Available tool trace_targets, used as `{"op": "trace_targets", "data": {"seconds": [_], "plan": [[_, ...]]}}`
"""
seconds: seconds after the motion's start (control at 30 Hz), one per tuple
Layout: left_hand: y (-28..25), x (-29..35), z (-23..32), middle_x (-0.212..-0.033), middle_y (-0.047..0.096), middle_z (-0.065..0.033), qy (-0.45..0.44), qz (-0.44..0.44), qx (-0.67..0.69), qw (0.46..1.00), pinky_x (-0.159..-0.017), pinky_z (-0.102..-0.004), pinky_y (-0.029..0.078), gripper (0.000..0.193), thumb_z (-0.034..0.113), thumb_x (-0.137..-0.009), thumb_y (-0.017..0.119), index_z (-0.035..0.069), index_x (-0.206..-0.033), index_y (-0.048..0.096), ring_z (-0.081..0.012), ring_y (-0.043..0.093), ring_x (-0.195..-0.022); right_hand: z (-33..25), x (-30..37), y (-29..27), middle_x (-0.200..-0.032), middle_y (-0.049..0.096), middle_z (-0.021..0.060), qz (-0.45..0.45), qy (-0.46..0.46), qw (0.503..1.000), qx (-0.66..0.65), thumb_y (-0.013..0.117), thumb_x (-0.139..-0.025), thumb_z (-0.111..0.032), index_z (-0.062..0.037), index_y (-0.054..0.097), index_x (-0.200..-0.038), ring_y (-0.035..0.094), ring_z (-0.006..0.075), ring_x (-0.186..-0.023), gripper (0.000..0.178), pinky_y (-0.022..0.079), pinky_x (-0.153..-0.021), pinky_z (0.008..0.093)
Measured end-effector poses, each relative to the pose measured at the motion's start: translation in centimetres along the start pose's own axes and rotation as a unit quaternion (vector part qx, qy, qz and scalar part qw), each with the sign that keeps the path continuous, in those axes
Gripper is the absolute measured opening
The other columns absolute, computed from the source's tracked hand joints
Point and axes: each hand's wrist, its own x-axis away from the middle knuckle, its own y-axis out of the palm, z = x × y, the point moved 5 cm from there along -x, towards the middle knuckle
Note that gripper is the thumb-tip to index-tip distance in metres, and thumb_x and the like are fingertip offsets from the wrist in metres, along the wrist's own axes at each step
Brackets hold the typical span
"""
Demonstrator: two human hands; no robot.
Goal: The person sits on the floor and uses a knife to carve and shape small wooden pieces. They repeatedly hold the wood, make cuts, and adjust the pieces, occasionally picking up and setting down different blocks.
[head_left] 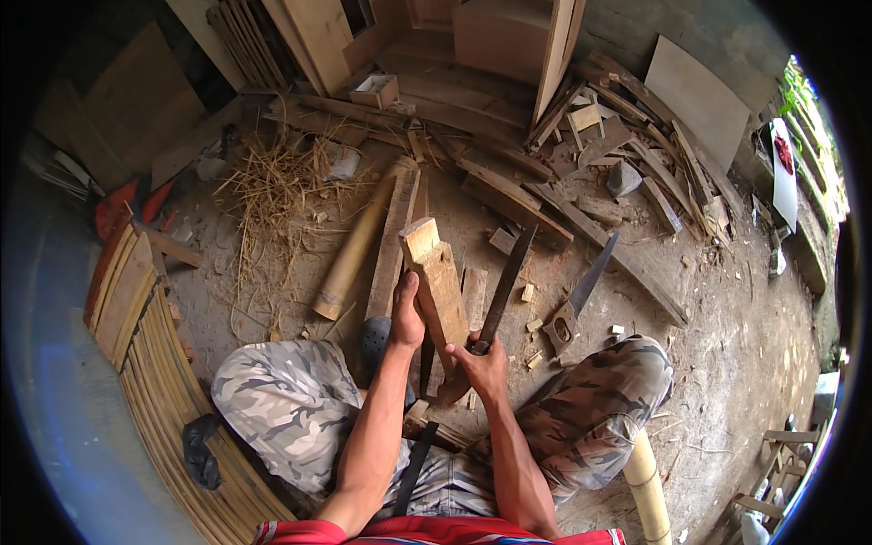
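Between my knees I hold a thick wooden block (442,295) tilted upward, its top end cut into a step with pale fresh wood. My left hand (408,313) is closed round its left side, the thumb lying along the edge. My right hand (483,368) grips a machete (505,295) near the base of its long dark blade, which points up and away. The right thumb also presses on the block's lower right side. A handsaw (565,325) with a wooden handle lies on the ground to the right of the machete. Small offcuts (528,292) are scattered near it.
A bamboo pole (363,241) and a long plank (392,241) lie ahead, beside a heap of shavings (282,182). Scrap timber (627,145) is piled at the far right. Curved wooden slats (173,409) stand at my left. A bamboo length (646,481) is by my right knee.
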Motion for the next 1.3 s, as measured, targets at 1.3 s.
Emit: {"op": "trace_targets", "data": {"seconds": [1.3], "plan": [[-7.4, -1.3, 4.7, -0.106, 0.064, -0.0146, -0.017, 0.294, 0.283, 0.913, -0.091, -0.0401, 0.053, 0.062, 0.057, -0.096, 0.045, -0.001, -0.110, 0.057, -0.0274, 0.063, -0.098, -2.9, 1.2, -6.3, -0.098, 0.061, 0.0094, -0.032, -0.025, 0.933, -0.359, 0.074, -0.085, -0.009, -0.0057, 0.052, -0.099, 0.066, 0.0196, -0.084, 0.025, 0.063, -0.067, 0.0356]]}}
